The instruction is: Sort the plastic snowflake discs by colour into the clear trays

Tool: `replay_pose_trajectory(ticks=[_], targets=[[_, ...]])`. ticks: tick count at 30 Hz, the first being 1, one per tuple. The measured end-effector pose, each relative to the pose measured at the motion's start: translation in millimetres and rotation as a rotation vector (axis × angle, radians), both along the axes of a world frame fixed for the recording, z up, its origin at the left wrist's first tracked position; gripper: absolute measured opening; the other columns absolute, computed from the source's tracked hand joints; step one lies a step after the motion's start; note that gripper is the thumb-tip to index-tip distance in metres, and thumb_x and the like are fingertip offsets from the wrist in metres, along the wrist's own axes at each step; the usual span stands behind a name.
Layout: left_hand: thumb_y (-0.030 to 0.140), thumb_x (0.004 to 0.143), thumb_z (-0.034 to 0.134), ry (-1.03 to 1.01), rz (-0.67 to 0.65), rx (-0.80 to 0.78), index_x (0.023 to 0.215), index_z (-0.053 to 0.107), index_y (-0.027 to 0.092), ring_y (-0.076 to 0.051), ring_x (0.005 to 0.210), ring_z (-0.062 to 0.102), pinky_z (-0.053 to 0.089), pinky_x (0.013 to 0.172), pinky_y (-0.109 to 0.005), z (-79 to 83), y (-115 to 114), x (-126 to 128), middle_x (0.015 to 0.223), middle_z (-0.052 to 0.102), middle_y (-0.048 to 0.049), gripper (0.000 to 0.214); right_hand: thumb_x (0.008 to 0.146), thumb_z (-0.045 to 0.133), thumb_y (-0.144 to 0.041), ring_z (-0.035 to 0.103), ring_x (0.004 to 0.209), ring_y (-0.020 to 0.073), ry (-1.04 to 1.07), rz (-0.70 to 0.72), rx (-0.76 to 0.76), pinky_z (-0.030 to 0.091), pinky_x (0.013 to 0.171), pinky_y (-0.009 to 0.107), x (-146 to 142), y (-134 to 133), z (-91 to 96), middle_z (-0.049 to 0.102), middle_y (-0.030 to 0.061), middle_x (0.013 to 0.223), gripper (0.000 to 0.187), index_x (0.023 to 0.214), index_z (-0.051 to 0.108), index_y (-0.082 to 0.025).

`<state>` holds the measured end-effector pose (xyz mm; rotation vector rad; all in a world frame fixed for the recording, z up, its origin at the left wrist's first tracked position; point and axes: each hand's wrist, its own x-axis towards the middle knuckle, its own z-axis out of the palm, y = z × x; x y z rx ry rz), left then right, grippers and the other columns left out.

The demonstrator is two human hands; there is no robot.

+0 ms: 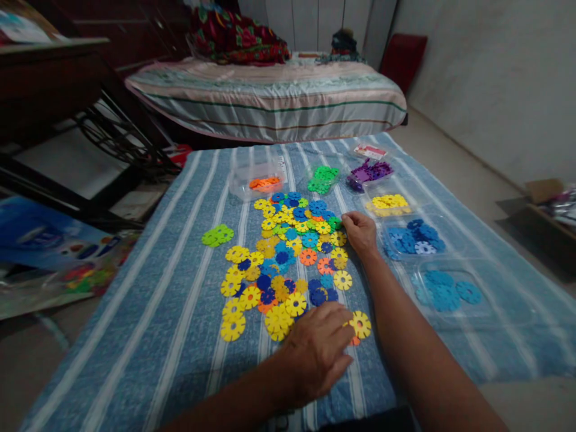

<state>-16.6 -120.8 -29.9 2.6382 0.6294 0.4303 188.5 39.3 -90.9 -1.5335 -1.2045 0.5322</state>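
Note:
A loose spread of notched, flower-shaped plastic discs (279, 321) in yellow, blue, orange and green covers the middle of the cloth. At its right edge, my right hand (361, 234) is closed in a pinch on a green disc (335, 223). My left hand (317, 351) hovers low over or rests on the near edge of the spread, palm down, thumb apart from the other fingers. A yellow disc (360, 324) lies just beyond those fingertips, with part of an orange disc (354, 341) under it. What lies beneath the left palm is hidden.
Clear plastic boxes hold sorted discs: orange (265, 183), green (323, 179), purple (369, 173), yellow (389, 204), blue (414, 239) and light blue (443, 291). A light-green pile (218, 235) lies left. Beyond the striped cloth (180, 264) stands a bed (270, 99).

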Motion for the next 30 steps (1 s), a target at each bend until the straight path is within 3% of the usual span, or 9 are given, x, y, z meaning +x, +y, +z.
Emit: replay_pose_trajectory(ticks=[3,8,13,18,21,26,28,30], targets=[[0.033,0.093,0.057,0.043,-0.092,0.097,0.124,0.058,0.017,-0.028,0.134,0.046,0.036,0.112,-0.045,-6.8,-3.2,3.9,0.138,0.059,-0.0111,0.034,0.078,0.051,-0.043,0.054,0.062,0.0144,0.009,-0.011,-0.004,0.038,0.061,0.026,-0.5,-0.6,0.8,0.061,-0.0013,0.061,0.031,0.071,0.068,-0.018],[0.019,0.096,0.050,0.089,-0.105,0.276,0.123,0.060,0.018,-0.026,0.132,0.049,0.033,0.113,-0.053,-24.1,14.0,-1.1,0.137,0.061,-0.0107,0.029,0.078,0.051,-0.043,0.054,0.062,0.0146,-0.006,-0.002,-0.007,0.038,0.061,0.026,-0.2,-0.6,1.4,0.061,-0.0013,0.062,0.031,0.071,0.068,-0.018],[0.016,0.094,0.052,0.099,0.023,0.410,0.119,0.063,0.015,-0.028,0.127,0.054,0.035,0.109,-0.056,-34.6,60.4,-16.6,0.129,0.065,-0.0143,0.027,0.079,0.052,-0.043,0.053,0.061,0.0144,-0.009,0.000,-0.001,0.037,0.060,0.026,-0.6,-0.7,0.6,0.060,-0.0018,0.059,0.031,0.070,0.068,-0.018],[0.016,0.097,0.045,0.114,0.260,0.457,0.110,0.067,0.014,-0.029,0.123,0.057,0.037,0.107,-0.057,-29.6,101.0,-24.9,0.124,0.067,-0.0157,0.026,0.079,0.052,-0.045,0.054,0.061,0.0148,-0.005,-0.015,-0.020,0.038,0.060,0.026,-2.0,-1.4,1.3,0.062,-0.0012,0.061,0.032,0.072,0.069,-0.019],[0.023,0.097,0.046,0.055,0.301,0.438,0.109,0.066,0.013,-0.030,0.125,0.055,0.038,0.107,-0.053,-23.9,91.2,-15.6,0.124,0.066,-0.0168,0.026,0.079,0.052,-0.045,0.054,0.061,0.0149,0.002,-0.006,-0.027,0.038,0.060,0.027,-2.7,-2.1,2.7,0.062,-0.0010,0.061,0.031,0.072,0.069,-0.019],[0.040,0.094,0.054,0.052,-0.030,0.309,0.114,0.062,0.017,-0.029,0.130,0.050,0.038,0.108,-0.051,-21.7,49.5,16.4,0.133,0.062,-0.0135,0.031,0.078,0.052,-0.046,0.054,0.063,0.0155,0.013,-0.002,-0.015,0.040,0.062,0.027,-3.0,-4.3,3.6,0.062,-0.0001,0.062,0.033,0.072,0.069,-0.018],[0.033,0.096,0.052,0.089,-0.030,0.298,0.111,0.063,0.017,-0.028,0.129,0.051,0.037,0.109,-0.052,-23.9,48.0,23.5,0.130,0.063,-0.0122,0.024,0.078,0.053,-0.047,0.054,0.064,0.0158,0.023,-0.001,-0.015,0.040,0.063,0.028,-2.7,-5.0,2.7,0.063,0.0004,0.064,0.034,0.073,0.069,-0.018],[0.023,0.096,0.050,0.120,0.052,0.310,0.108,0.063,0.017,-0.027,0.127,0.053,0.037,0.109,-0.052,-26.5,56.5,21.9,0.127,0.065,-0.0118,0.019,0.078,0.053,-0.048,0.054,0.063,0.0156,0.030,-0.001,-0.015,0.040,0.063,0.028,-2.3,-5.3,1.5,0.063,0.0006,0.064,0.035,0.073,0.069,-0.017]])
